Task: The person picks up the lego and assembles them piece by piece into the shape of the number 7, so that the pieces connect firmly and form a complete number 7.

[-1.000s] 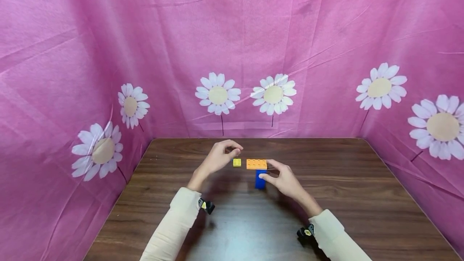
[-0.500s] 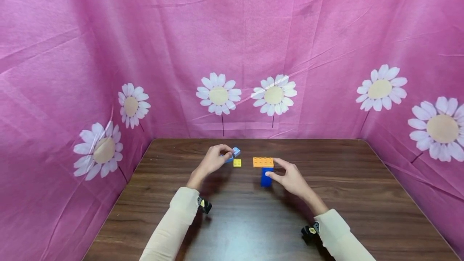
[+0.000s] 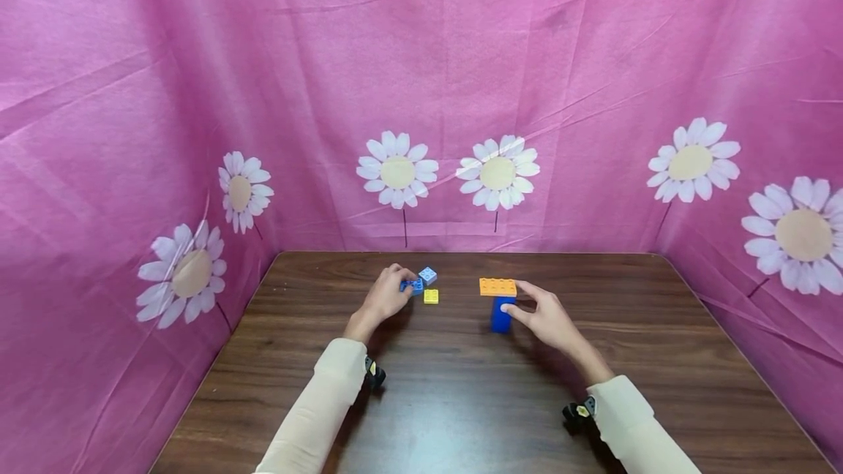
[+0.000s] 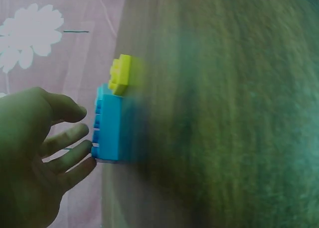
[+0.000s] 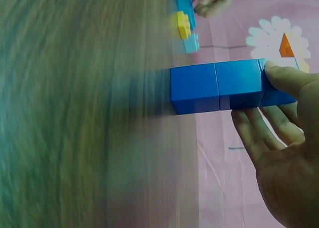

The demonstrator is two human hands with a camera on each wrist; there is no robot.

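Observation:
My right hand (image 3: 549, 320) grips the upper part of an upright tower of stacked dark blue bricks (image 3: 500, 315), thumb on its near side. Across the top sits an orange brick (image 3: 497, 287), jutting out to the left; only a corner of the orange brick (image 5: 286, 46) shows in the right wrist view. Over a blue brick (image 3: 416, 285) lying on the table, my left hand (image 3: 386, 294) has its fingers loosely bent. In the left wrist view the fingertips are right at the studs of that blue brick (image 4: 107, 128), with no grip on it.
A small yellow brick (image 3: 431, 297) and a light blue brick (image 3: 427, 275) lie close by the blue one on the dark wood table (image 3: 421, 401). A pink cloth (image 3: 448, 79) with white daisies surrounds the table's back and sides.
The right hand has moved right and slightly back with the tower and orange brick. My left hand has drawn left from above the small bricks, uncovering the light blue one, onto the blue brick.

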